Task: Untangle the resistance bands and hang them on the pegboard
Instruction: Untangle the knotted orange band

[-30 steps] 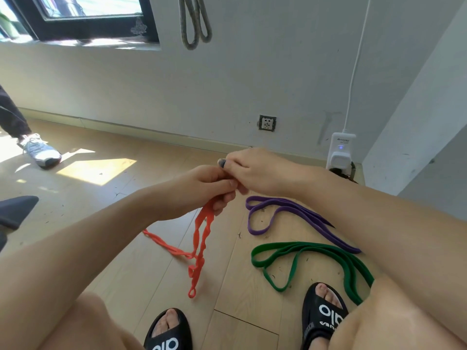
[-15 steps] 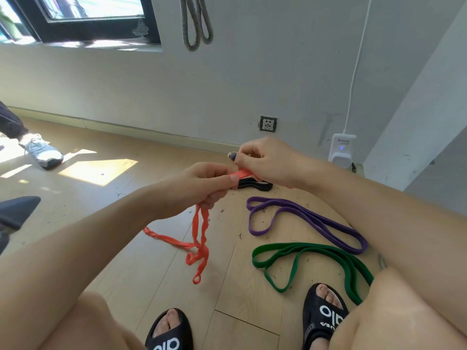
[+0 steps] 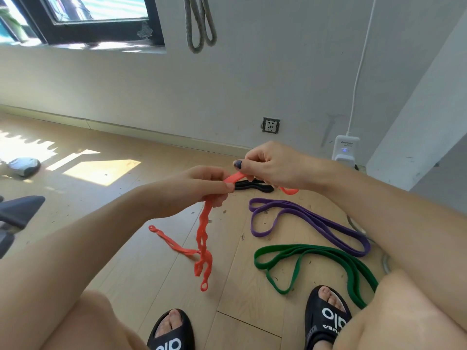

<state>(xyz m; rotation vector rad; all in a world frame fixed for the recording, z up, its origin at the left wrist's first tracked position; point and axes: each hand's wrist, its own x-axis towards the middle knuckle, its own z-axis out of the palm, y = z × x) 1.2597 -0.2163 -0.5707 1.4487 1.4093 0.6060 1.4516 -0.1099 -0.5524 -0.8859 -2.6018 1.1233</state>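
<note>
- The wooden floor (image 3: pixel 106 248) carried everything; a window and a wall socket (image 3: pixel 271 125) were seen on the wall beyond its far edge, and a grey band (image 3: pixel 201 24) was already hung up there. The pegboard itself could not be made out.
- The green band (image 3: pixel 316 251) was laid in a long loose loop toward the near right of the floor, just beside the right sandal (image 3: pixel 326 317).
- The purple band (image 3: pixel 310 221) was spread beside it, farther from the person, apparently free of knots.
- The orange band (image 3: pixel 203 236) was held up over the middle of the floor, its twisted length dangling with one tail trailed on the boards to the left.
- A black band (image 3: pixel 252 185) was partly hidden on the floor behind the hands.
- The left hand (image 3: pixel 192 190) was curled around the orange band's upper part, and the right hand (image 3: pixel 273 165) was pinching the same band just beside it; a short flat stretch was drawn between them.
- The step in hand was judged to be the untangling of the orange band. The next move would call for the twists below the left hand to be worked out before hanging.
</note>
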